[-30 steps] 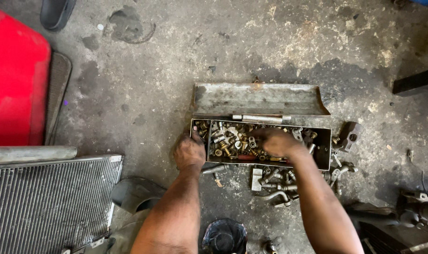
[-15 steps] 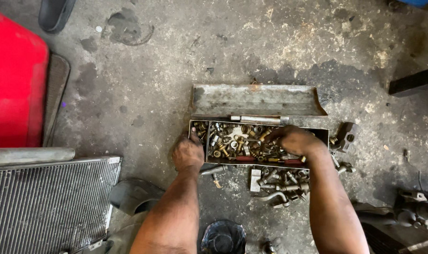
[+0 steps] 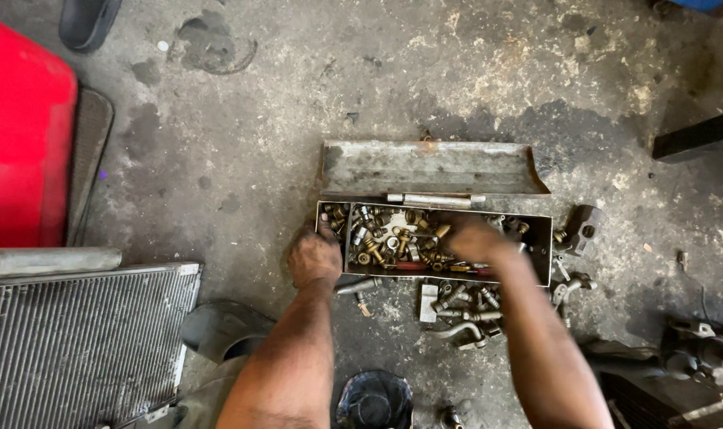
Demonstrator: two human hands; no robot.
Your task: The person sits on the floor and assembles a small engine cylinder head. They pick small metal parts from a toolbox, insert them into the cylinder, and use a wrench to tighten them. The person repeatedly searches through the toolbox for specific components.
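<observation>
On open concrete floor [image 3: 242, 159], clear on its far side, the metal box [image 3: 540, 246] of bolts [image 3: 393, 238] sits ahead, its left edge gripped by the left hand [image 3: 314, 258] while the blurred right hand [image 3: 471, 241] reaches inside, grip unclear.

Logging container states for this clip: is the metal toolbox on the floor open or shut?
Open. The toolbox has its lid swung back flat, exposing fittings; the right hand reaches inside.

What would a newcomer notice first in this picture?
First, the open metal box at the centre, full of brass and steel fittings, its lid laid back on the stained concrete floor. The left hand grips its near-left corner; the right hand digs inside. A finned radiator lies lower left.
</observation>
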